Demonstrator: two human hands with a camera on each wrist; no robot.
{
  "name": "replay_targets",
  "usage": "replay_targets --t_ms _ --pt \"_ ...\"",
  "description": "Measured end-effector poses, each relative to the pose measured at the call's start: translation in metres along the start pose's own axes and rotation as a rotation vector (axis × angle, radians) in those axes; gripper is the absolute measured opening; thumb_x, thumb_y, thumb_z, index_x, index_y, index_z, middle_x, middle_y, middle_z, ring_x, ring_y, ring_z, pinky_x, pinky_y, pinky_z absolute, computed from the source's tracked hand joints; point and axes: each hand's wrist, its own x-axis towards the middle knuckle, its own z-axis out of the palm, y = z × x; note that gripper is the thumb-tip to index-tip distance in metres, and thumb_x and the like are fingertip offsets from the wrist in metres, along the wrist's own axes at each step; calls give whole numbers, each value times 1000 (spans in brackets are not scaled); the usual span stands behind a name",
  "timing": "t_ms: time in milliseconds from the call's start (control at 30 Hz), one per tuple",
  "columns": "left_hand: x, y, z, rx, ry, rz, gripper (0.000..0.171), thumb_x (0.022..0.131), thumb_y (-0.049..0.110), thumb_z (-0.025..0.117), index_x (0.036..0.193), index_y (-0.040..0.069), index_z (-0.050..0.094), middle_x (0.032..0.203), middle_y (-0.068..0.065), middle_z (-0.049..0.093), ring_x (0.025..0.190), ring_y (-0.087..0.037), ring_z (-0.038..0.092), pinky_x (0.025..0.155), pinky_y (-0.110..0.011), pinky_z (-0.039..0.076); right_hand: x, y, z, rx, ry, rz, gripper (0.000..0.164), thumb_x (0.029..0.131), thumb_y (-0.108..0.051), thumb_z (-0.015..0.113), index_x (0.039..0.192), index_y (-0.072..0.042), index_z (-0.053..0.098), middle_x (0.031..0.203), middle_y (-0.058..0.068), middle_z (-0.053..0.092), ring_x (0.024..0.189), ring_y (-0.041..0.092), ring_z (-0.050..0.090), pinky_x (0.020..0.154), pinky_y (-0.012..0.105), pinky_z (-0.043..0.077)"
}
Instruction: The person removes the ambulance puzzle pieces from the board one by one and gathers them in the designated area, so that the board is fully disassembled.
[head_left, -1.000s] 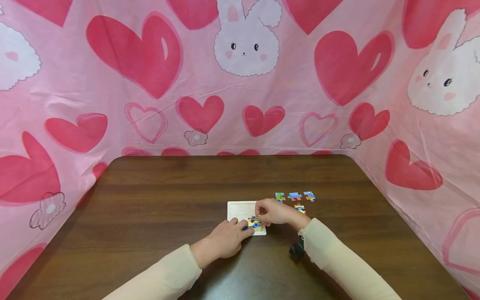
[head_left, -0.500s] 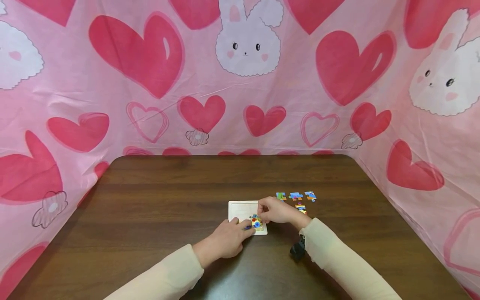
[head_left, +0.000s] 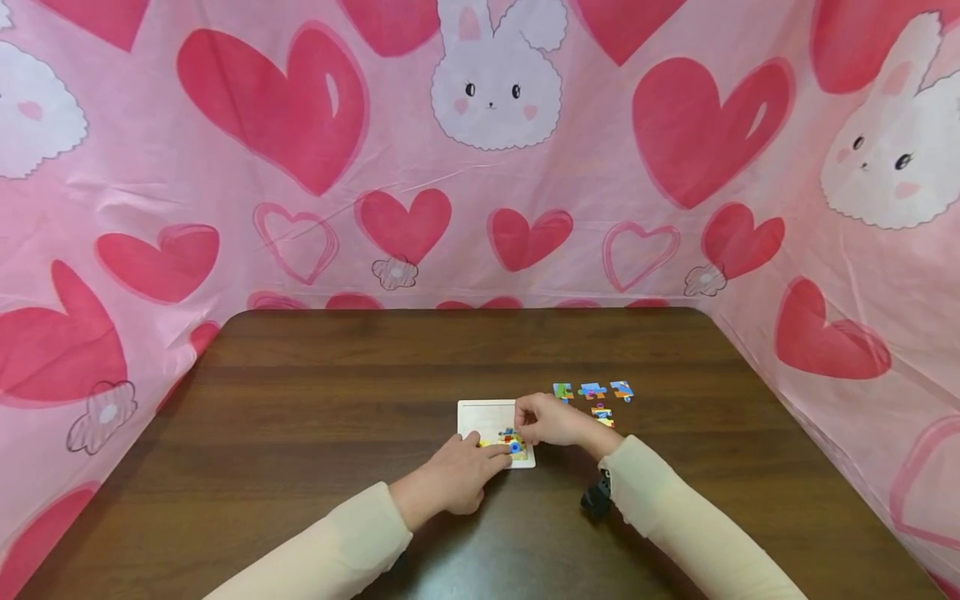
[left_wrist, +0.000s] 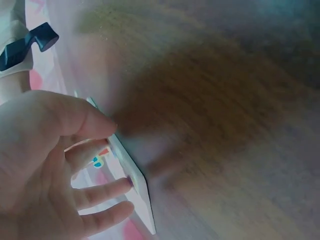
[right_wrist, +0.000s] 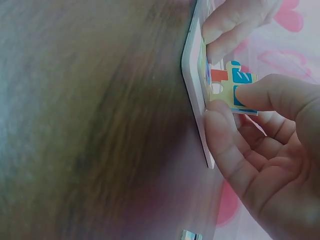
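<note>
A pale, shallow puzzle tray (head_left: 476,414) lies near the middle of the table, with colourful joined pieces (head_left: 515,447) in its near part. My left hand (head_left: 453,475) rests over the tray's near left side, its extended fingers touching the pieces. In the left wrist view its thumb (left_wrist: 92,120) is by the tray's edge. My right hand (head_left: 555,419) is at the tray's right side. Between thumb and index finger it pinches a jigsaw piece (right_wrist: 231,89), yellow with blue windows and a red patch. The piece stands tilted up from the tray; its lower contact is partly hidden.
Beyond the right hand lie several loose jigsaw pieces: a green one (head_left: 562,389), two blue-and-orange ones (head_left: 592,390) (head_left: 622,389) and a yellow-and-blue one (head_left: 602,414) close to the right wrist. A pink printed cloth (head_left: 405,158) surrounds the brown table (head_left: 322,367).
My left fingers have shifted slightly over the pieces, covering a blue part and uncovering some yellow. The right hand stays almost in place at the tray's right side.
</note>
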Motion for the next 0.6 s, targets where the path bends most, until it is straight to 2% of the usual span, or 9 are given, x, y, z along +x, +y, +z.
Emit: replay_targets --t_ms 167,367,600 --pt "2 0 -2 -17 -3 -1 42 77 23 68 117 24 54 126 12 49 84 -19 46 67 -31 40 -2 -1 0 -8 -7 -42 13 83 1 60 73 -6 56 62 -3 54 54 8 51 51 24 41" --pt "1 0 -3 -31 -28 -15 46 77 26 68 121 25 54 129 13 48 88 -19 45 71 -32 41 -3 0 0 34 -29 -51 13 84 4 55 75 -6 53 64 -3 53 55 8 49 52 24 41" --pt "1 0 -3 -51 -43 -24 48 77 28 68 123 26 53 131 13 46 90 -18 44 73 -32 40 -3 0 -1 23 -40 -35 14 86 3 52 75 -6 51 65 -2 55 57 8 49 54 25 41"
